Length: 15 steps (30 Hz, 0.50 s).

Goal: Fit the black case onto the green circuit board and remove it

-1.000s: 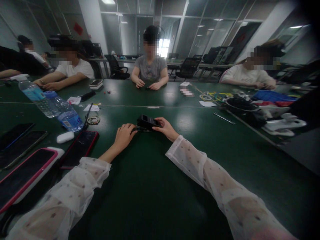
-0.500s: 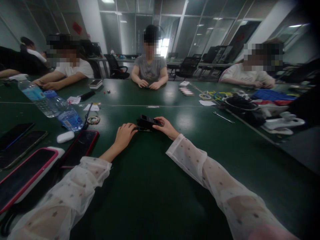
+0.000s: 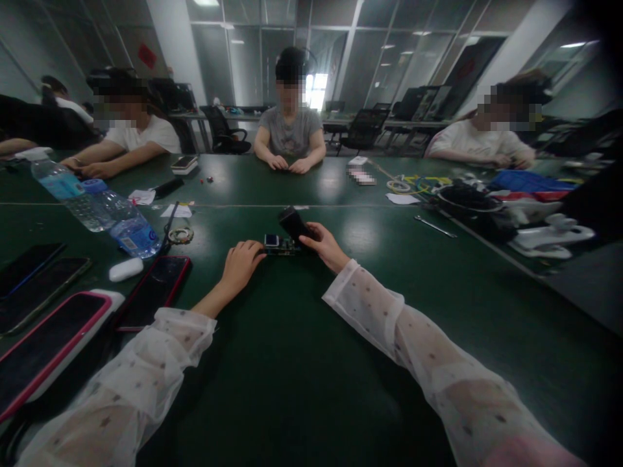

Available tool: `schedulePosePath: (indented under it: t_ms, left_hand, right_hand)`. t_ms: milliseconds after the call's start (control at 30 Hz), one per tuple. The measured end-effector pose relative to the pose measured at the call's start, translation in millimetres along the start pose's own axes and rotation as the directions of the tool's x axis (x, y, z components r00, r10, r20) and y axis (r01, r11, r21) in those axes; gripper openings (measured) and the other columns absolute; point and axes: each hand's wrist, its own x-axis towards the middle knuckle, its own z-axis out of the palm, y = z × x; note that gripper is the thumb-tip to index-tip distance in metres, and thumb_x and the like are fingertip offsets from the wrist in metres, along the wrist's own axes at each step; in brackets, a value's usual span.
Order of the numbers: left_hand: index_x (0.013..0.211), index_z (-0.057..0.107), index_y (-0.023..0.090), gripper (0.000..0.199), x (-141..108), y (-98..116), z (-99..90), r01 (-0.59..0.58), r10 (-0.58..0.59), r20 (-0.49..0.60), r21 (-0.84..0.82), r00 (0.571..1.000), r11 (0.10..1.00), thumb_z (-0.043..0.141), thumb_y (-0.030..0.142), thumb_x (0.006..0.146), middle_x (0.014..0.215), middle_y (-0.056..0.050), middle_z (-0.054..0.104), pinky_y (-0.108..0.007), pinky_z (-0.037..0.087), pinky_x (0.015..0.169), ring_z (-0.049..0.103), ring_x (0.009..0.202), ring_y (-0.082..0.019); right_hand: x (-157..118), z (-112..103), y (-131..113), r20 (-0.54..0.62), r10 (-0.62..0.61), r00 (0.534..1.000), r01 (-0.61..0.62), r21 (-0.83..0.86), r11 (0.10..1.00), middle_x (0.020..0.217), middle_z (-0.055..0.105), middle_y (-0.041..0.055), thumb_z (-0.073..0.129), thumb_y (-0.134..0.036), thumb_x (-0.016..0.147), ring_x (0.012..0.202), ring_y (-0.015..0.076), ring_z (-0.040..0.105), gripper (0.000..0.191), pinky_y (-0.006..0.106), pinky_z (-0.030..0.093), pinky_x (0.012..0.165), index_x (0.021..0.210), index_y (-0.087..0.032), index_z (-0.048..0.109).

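On the bench (image 3: 302, 363), a black casing (image 3: 293, 222) tilts at a circuit board's (image 3: 282, 251) right end.
Right fingers (image 3: 310, 242) grip it; left fingers (image 3: 254, 248) touch the board, grip unclear — a low swing could knock the screen (image 3: 272, 240).

A broad stretch of green tabletop (image 3: 302, 363) lies open at lower center of the frame, between two sheer-sleeved forearms that wall it left and right. Phones, among them a red-edged phone (image 3: 158, 288), and two water bottles (image 3: 129, 227) block the left side; a wrench (image 3: 435, 226) and a heap of cables (image 3: 467, 198) obstruct the right.
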Motion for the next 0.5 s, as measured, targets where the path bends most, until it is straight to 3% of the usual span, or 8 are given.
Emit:
schedulePosePath:
  t_ms: [133, 267, 400, 500]
  left_hand:
    - [0.113, 0.059, 0.023, 0.018, 0.1, -1.6, 1.9, 0.001, -0.001, -0.005, -0.003, 1.0, 1.0, 0.05, 0.031, 0.099, 0.122, -0.006, 0.063, -0.04, 0.047, 0.088, 0.056, 0.11, -0.026]
    - [0.113, 0.058, 0.022, 0.019, -0.1, -2.4, 3.3, 0.002, -0.002, -0.009, -0.002, 1.0, 1.0, 0.05, 0.032, 0.1, 0.122, -0.006, 0.063, -0.04, 0.046, 0.089, 0.056, 0.111, -0.025]
    - [0.113, 0.058, 0.022, 0.019, -0.4, -0.7, 2.9, 0.006, -0.006, -0.011, 0.008, 1.0, 1.0, 0.05, 0.032, 0.099, 0.121, -0.007, 0.063, -0.041, 0.046, 0.089, 0.056, 0.11, -0.026]
    - [0.111, 0.058, 0.022, 0.018, -0.7, 1.7, 1.6, 0.011, -0.01, -0.016, 0.023, 1.0, 1.0, 0.05, 0.032, 0.099, 0.12, -0.007, 0.063, -0.041, 0.046, 0.089, 0.056, 0.11, -0.026]
  right_hand:
    - [2.3, -16.3, -1.9, -0.23, 0.049, 0.972, -0.047, 0.015, 0.999, 0.108, 0.063, 0.0031, 0.08, -0.056, 0.063, 0.103, 0.0232, 0.063, 0.064, 0.04, 0.054, 0.09, 0.112, -0.026, 0.052]
    - [-4.5, -34.0, 3.2, -0.451, -0.071, 0.89, -0.035, -0.223, 0.974, 0.108, 0.06, 0.0069, 0.081, -0.052, 0.06, 0.103, 0.0254, 0.06, 0.065, 0.045, 0.048, 0.098, 0.108, -0.021, 0.049]
    - [-15.6, -45.2, 11.2, -0.46, -0.239, 0.855, -0.023, -0.494, 0.869, 0.107, 0.059, 0.0089, 0.079, -0.049, 0.064, 0.099, 0.0268, 0.058, 0.061, 0.047, 0.047, 0.095, 0.108, -0.02, 0.048]
    - [-20.2, -48.2, 17.3, -0.429, -0.283, 0.858, -0.05, -0.617, 0.785, 0.107, 0.058, 0.0103, 0.078, -0.047, 0.065, 0.099, 0.0286, 0.058, 0.058, 0.048, 0.048, 0.093, 0.108, -0.019, 0.049]
